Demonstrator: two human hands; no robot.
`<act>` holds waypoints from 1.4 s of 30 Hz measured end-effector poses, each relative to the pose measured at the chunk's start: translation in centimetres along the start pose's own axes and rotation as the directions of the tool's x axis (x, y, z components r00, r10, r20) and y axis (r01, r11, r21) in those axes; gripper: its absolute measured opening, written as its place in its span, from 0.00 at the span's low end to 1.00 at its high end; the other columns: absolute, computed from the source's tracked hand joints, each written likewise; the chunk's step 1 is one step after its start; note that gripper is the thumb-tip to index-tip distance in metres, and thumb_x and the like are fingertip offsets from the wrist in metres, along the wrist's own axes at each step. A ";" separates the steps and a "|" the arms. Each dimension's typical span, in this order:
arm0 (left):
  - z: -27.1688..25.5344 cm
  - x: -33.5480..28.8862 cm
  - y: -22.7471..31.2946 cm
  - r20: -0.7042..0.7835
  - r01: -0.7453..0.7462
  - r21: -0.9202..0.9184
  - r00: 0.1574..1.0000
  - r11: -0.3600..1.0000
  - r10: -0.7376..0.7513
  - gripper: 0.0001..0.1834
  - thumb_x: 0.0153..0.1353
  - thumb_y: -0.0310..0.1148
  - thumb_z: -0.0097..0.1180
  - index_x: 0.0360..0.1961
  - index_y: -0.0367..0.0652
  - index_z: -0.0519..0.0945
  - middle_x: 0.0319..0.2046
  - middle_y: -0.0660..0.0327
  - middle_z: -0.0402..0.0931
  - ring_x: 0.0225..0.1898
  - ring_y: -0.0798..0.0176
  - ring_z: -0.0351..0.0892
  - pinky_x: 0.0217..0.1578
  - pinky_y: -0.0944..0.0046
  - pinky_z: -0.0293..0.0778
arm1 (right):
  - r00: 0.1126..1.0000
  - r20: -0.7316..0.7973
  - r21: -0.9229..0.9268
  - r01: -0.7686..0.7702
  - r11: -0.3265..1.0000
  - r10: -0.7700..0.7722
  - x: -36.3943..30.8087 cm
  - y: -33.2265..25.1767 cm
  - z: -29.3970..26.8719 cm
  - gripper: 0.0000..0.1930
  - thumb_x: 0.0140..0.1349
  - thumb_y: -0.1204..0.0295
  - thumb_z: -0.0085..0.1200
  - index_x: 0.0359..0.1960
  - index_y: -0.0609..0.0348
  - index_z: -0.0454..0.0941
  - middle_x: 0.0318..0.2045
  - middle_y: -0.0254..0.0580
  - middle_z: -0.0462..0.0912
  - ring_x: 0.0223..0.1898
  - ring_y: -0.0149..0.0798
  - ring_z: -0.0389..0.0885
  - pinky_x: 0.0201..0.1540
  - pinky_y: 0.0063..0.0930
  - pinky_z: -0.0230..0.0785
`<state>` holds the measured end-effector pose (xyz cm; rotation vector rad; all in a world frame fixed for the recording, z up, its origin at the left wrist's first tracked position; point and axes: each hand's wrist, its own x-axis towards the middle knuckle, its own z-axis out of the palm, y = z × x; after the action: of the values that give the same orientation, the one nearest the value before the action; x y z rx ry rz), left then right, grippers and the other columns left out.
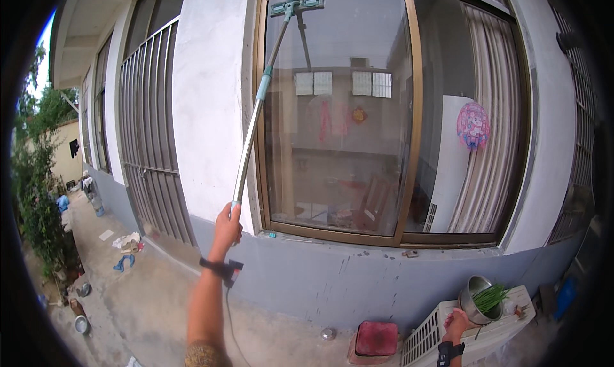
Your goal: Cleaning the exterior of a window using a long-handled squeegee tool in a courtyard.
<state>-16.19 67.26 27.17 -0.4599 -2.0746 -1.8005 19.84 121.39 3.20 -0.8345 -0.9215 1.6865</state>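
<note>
My left hand (228, 226) is wrapped round the lower end of a long window squeegee (250, 140), a metal pole with pale green fittings. The pole slants up to its green head (296, 7), which is at the top left of a sliding window's glass pane (339, 41); its reflection shows in the glass. At the lower right my right hand (455, 323) is closed beside a metal pot (474, 289) of green stalks. The pot stands on a white outdoor air-conditioner unit (422, 335). What the right fingers grip, if anything, cannot be made out.
A brown window frame (409, 111) and sill run along the wall. A red-topped stool (376, 339) and a small round metal lid (328, 334) are below. At left are a barred door (153, 130), bushes (41, 201), a blue cloth (124, 263) and other litter.
</note>
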 end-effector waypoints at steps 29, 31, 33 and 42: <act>11.9 -10.8 -0.7 0.086 -0.152 0.174 0.987 0.973 0.139 0.16 0.69 0.38 0.47 0.50 0.37 0.70 0.15 0.51 0.71 0.13 0.52 0.73 0.17 0.55 0.68 | 0.876 0.465 -0.148 -0.066 0.987 0.129 -5.5 1.9 16.9 0.06 0.61 0.75 0.51 0.36 0.59 0.79 0.23 0.37 0.78 0.18 0.28 0.73 0.19 0.20 0.66; 11.7 -17.7 -5.1 0.096 -0.148 0.260 0.987 0.954 0.127 0.18 0.68 0.37 0.48 0.55 0.38 0.69 0.17 0.48 0.74 0.18 0.43 0.76 0.20 0.51 0.69 | 0.759 0.629 -0.194 -0.058 0.979 0.169 -8.3 2.5 21.8 0.07 0.63 0.73 0.52 0.40 0.59 0.78 0.26 0.37 0.80 0.22 0.27 0.75 0.23 0.20 0.69; 12.1 -25.0 -7.2 0.131 -0.068 0.337 0.991 0.939 0.025 0.21 0.67 0.38 0.49 0.58 0.40 0.67 0.20 0.46 0.76 0.22 0.38 0.78 0.22 0.47 0.71 | 0.604 0.783 -0.173 -0.019 0.985 0.149 -10.6 3.3 26.3 0.15 0.67 0.64 0.52 0.50 0.59 0.73 0.36 0.40 0.80 0.27 0.28 0.77 0.27 0.21 0.71; 7.0 -54.8 -24.8 -0.010 0.315 0.693 0.904 0.649 -0.428 0.24 0.69 0.50 0.46 0.61 0.52 0.70 0.34 0.42 0.80 0.34 0.38 0.79 0.33 0.44 0.73 | 0.452 0.853 -0.245 -0.093 0.965 0.260 -20.2 16.2 23.2 0.27 0.70 0.65 0.46 0.65 0.51 0.46 0.34 0.37 0.71 0.28 0.32 0.76 0.27 0.28 0.74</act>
<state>20.43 70.07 -21.00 0.0584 -2.9025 -1.0204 -1.92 94.21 1.98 -0.0446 -1.7463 2.2967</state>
